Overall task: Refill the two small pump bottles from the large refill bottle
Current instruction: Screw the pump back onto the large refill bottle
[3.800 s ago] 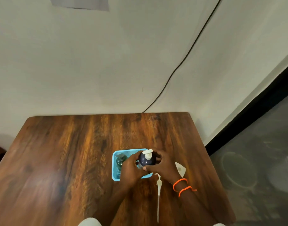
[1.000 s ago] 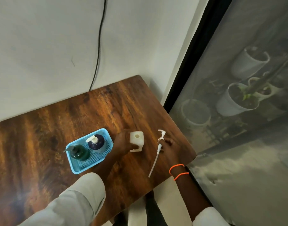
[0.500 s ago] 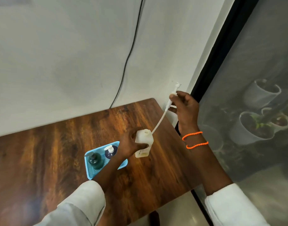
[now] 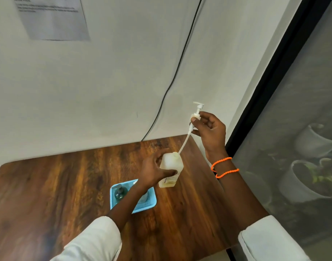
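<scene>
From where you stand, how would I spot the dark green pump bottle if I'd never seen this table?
Start at the wooden table against the wall and find the light blue mesh basket near its middle. The dark green pump bottle stands in the basket's left part, beside the left forearm crossing over it. It is small and dark, unlike the pale refill bottle outside the basket, gripped by the left hand.

wall (image 4: 123, 81): off-white | table (image 4: 48, 185): dark wood | window (image 4: 302, 129): right

One refill bottle (image 4: 170, 169), one long pump (image 4: 194, 121), one green pump bottle (image 4: 120, 193), one blue basket (image 4: 151, 201), two hands.
</scene>
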